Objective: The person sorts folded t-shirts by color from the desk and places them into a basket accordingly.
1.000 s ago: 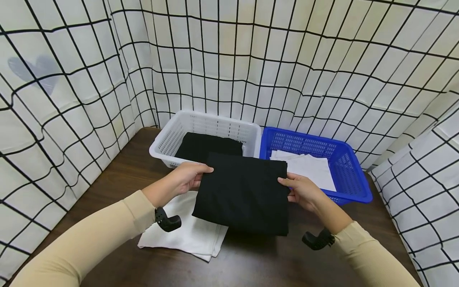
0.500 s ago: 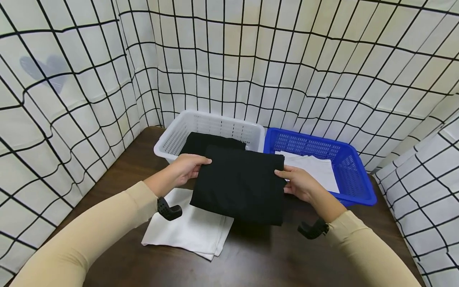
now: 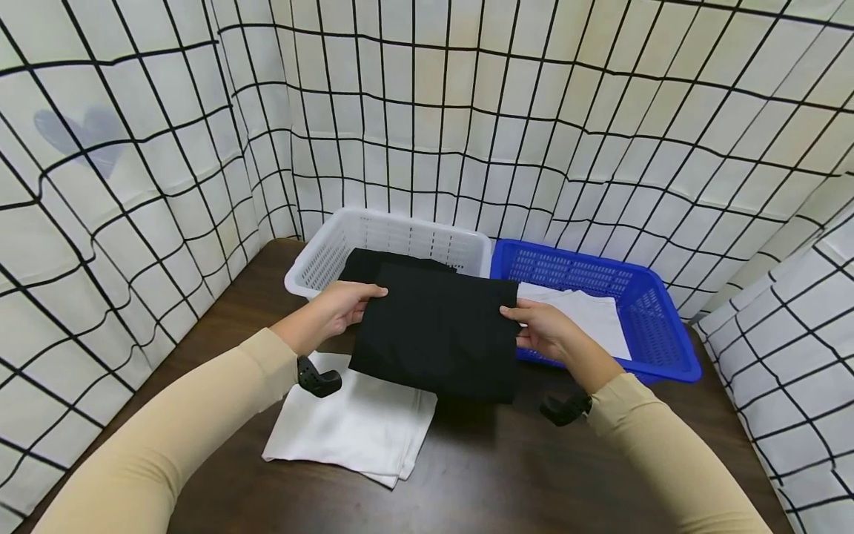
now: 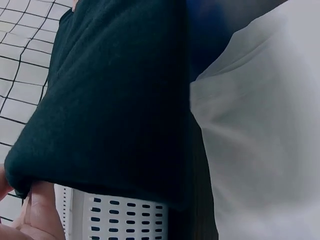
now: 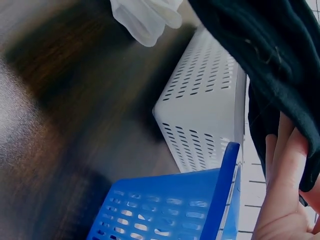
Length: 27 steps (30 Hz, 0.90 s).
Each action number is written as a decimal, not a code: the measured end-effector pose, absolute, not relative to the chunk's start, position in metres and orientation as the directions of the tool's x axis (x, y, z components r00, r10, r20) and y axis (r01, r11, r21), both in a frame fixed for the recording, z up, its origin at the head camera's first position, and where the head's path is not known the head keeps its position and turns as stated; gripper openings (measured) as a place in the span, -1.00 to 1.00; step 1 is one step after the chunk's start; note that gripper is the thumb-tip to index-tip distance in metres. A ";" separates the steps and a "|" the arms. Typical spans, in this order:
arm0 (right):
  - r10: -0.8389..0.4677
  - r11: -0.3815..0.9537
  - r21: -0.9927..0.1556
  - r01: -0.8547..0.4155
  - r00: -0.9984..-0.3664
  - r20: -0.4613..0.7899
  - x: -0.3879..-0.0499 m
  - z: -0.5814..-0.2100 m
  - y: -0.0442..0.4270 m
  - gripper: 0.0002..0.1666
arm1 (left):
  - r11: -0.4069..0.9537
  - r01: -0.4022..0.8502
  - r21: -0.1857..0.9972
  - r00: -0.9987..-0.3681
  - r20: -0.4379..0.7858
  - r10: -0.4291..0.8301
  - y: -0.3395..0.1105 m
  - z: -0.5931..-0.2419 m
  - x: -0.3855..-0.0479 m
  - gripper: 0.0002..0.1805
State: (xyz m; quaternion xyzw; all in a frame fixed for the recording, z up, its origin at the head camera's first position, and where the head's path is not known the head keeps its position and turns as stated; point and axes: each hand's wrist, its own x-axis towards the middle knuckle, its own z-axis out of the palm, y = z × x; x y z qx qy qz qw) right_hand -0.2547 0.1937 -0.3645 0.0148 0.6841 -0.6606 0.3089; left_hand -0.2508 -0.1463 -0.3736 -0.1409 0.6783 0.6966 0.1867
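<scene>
A folded black cloth point(image 3: 437, 337) hangs in the air in front of the baskets, held at both sides. My left hand point(image 3: 343, 305) pinches its left edge, thumb on top; the left wrist view shows the left hand's fingers point(image 4: 44, 212) beneath the cloth's corner. At the opposite edge my right hand point(image 3: 543, 330) pinches the cloth in the same way. The cloth's far edge overlaps the white basket point(image 3: 303, 259), where another black cloth point(image 3: 394, 258) lies partly hidden. Below, a folded white cloth point(image 3: 353, 430) rests on the table, partly covered from view.
To the right of the white basket stands a blue basket point(image 3: 660, 319) with a white cloth point(image 3: 594, 315) inside. Both baskets sit at the back of the dark wooden table point(image 3: 520, 475). White curtains point(image 3: 394, 104) with a black grid enclose the back and sides.
Both hands have carried the black cloth forward and slightly left, toward the white basket. More of the white cloth on the table now shows. The head view has shifted slightly.
</scene>
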 end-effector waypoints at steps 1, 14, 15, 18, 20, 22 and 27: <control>-0.389 0.130 -0.897 0.422 -0.811 -0.438 -0.256 -0.364 0.192 -0.35 | -0.009 -0.449 0.894 -0.892 -0.447 0.067 -0.147 -0.374 -0.251 -0.78; -0.348 0.135 -0.891 0.433 -0.821 -0.452 -0.270 -0.354 0.184 -0.39 | -0.004 -0.414 0.910 -0.904 -0.411 0.122 -0.158 -0.365 -0.264 -0.81; -0.341 0.130 -0.890 0.438 -0.823 -0.455 -0.271 -0.353 0.183 -0.39 | -0.011 -0.412 0.911 -0.903 -0.407 0.136 -0.159 -0.364 -0.266 -0.81; -0.335 0.123 -0.891 0.438 -0.826 -0.453 -0.275 -0.349 0.178 -0.38 | -0.025 -0.411 0.911 -0.901 -0.402 0.164 -0.164 -0.361 -0.272 -0.82; -0.333 0.128 -0.892 0.434 -0.828 -0.451 -0.278 -0.347 0.174 -0.39 | -0.023 -0.414 0.910 -0.899 -0.404 0.165 -0.166 -0.360 -0.275 -0.83; -0.331 0.134 -0.894 0.427 -0.831 -0.447 -0.280 -0.345 0.171 -0.40 | -0.015 -0.408 0.913 -0.902 -0.400 0.165 -0.168 -0.358 -0.278 -0.81; -0.310 0.143 -0.890 0.432 -0.835 -0.455 -0.286 -0.343 0.168 -0.40 | 0.004 -0.396 0.918 -0.906 -0.391 0.163 -0.169 -0.354 -0.284 -0.80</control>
